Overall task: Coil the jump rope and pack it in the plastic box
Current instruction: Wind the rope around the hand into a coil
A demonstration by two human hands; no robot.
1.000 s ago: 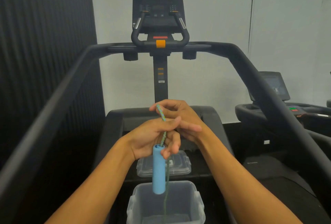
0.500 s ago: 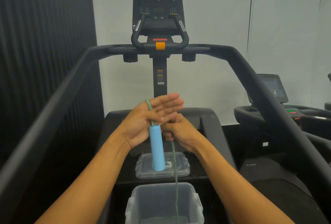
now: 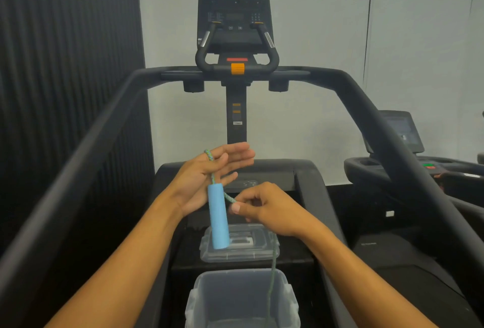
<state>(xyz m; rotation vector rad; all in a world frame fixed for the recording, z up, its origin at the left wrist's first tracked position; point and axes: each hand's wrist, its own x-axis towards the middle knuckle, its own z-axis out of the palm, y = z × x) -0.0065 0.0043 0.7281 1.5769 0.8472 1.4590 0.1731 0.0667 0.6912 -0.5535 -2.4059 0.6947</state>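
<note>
While our left hand (image 3: 207, 178) stays flat with fingers spread, braided rope (image 3: 208, 155) loops it, blue handle (image 3: 218, 217) hanging. Our right hand (image 3: 264, 208) has its grip pinching rope above the open plastic box (image 3: 242, 299).

Single head view, looking forward and down, close over both hands, treadmill console (image 3: 235, 23) far ahead.

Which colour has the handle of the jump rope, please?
The handle is plain light blue, seen best in the head view, hanging below the left hand.
</note>
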